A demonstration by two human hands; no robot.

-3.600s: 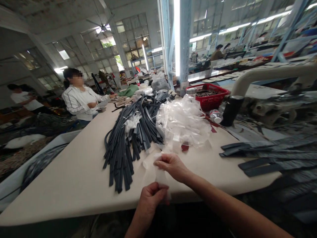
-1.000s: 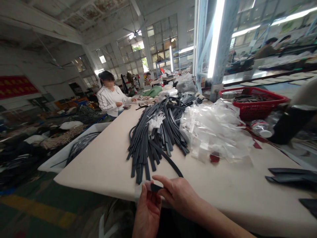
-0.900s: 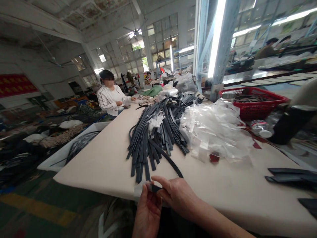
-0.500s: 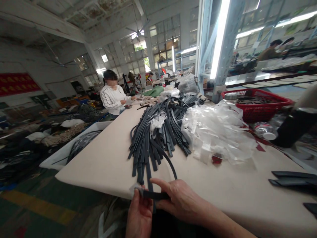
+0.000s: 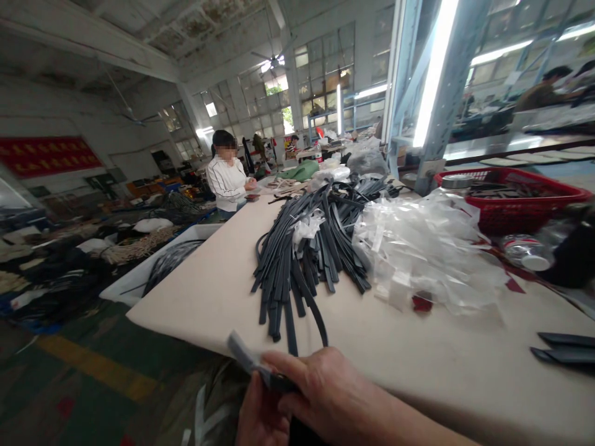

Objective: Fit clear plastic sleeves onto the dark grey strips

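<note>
At the table's near edge, my right hand [image 5: 328, 387] is closed around a dark flat strap [image 5: 283, 383]. Just left of it my left hand [image 5: 260, 412] pinches a small translucent plastic sleeve [image 5: 240, 352] at the strap's end. The sleeve sticks out up and left beyond my fingertips; how much strap lies inside is hidden. From behind my right hand the strap curves back to a heap of similar dark straps [image 5: 279, 266] on the table. A crumpled clear plastic piece [image 5: 307, 226] rests on that heap.
Loose clear plastic sleeves [image 5: 423, 248] are piled right of the straps on the cream-covered table [image 5: 186, 310]. Farther right are a red basket [image 5: 520, 210], a plastic bottle [image 5: 527, 253] and more dark strips [image 5: 567, 350]. A co-worker [image 5: 227, 176] is at the far left side.
The plastic sleeve now extends up and left past my fingers, where before it was bunched at my left fingertips. My right hand has come closer to my left. The view has turned slightly left.
</note>
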